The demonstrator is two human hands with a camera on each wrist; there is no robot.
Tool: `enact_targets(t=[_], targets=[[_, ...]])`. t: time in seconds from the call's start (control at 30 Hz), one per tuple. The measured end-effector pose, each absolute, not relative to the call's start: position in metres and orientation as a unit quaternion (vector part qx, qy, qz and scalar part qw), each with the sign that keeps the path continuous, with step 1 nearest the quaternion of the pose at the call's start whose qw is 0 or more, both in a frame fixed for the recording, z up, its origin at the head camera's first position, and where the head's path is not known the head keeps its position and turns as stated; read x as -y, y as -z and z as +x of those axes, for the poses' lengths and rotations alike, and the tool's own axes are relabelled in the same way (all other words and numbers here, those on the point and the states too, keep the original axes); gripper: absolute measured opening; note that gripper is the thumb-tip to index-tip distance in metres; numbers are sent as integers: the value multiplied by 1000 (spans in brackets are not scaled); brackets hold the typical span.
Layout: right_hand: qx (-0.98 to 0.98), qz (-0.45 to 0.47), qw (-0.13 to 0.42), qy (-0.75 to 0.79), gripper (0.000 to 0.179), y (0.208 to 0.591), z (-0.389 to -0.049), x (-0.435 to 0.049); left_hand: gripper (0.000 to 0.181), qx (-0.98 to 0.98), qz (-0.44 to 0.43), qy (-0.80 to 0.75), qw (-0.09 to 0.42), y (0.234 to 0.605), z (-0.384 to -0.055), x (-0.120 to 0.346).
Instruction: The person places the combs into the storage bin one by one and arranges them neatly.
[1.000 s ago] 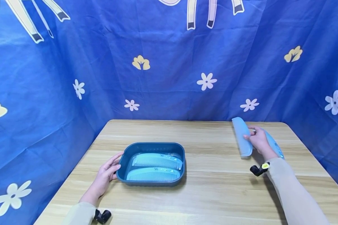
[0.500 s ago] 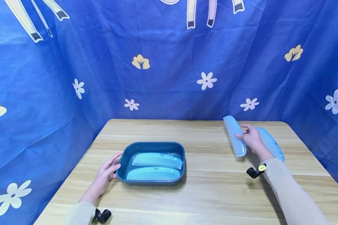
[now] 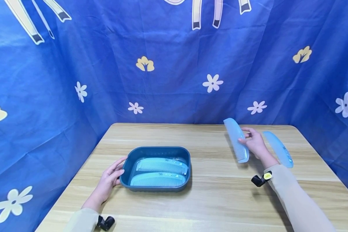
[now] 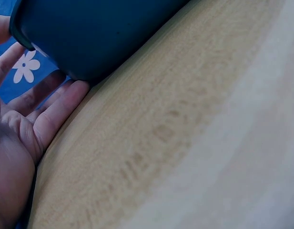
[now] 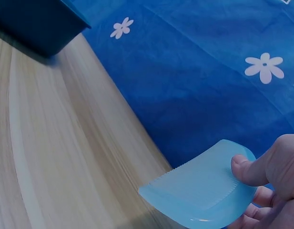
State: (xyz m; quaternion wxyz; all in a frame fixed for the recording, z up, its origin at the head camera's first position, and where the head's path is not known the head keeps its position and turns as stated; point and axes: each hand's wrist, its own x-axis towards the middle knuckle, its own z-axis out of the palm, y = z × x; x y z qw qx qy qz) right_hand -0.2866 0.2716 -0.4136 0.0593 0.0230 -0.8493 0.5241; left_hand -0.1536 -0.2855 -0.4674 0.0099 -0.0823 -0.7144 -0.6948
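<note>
My right hand (image 3: 256, 145) pinches a light blue comb (image 3: 236, 140) between thumb and fingers, raised over the table's far right part, teeth to the left. The right wrist view shows the thumb (image 5: 249, 170) lying on the comb's face. To the right of that hand, a second light blue comb (image 3: 279, 149) lies on the table. My left hand (image 3: 108, 177) rests against the left end of a dark blue basin (image 3: 155, 189), fingers spread and fairly straight along its outside. Inside the basin, two light blue combs (image 3: 162, 166) lie side by side, teeth toward me.
The wood-grain table (image 3: 214, 206) is backed and flanked by a blue patterned cloth (image 3: 174, 93). A small black device (image 3: 105, 223) sits at the left wrist and another black device (image 3: 259, 180) at the right one.
My right hand has carried its comb to the left, away from the comb on the table, which now shows whole. The left hand and the basin have stayed put.
</note>
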Motion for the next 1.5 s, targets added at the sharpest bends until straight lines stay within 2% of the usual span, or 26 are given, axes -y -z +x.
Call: enact_targets(t=[0.73,1.5], targets=[[822,127,78,-550,52,393,-269,-240,48,715,-101,692,6,464,-153,284],[788,188,57,-584,52,378,-254,-207,48,716,-98,691,8,464,-151,283]])
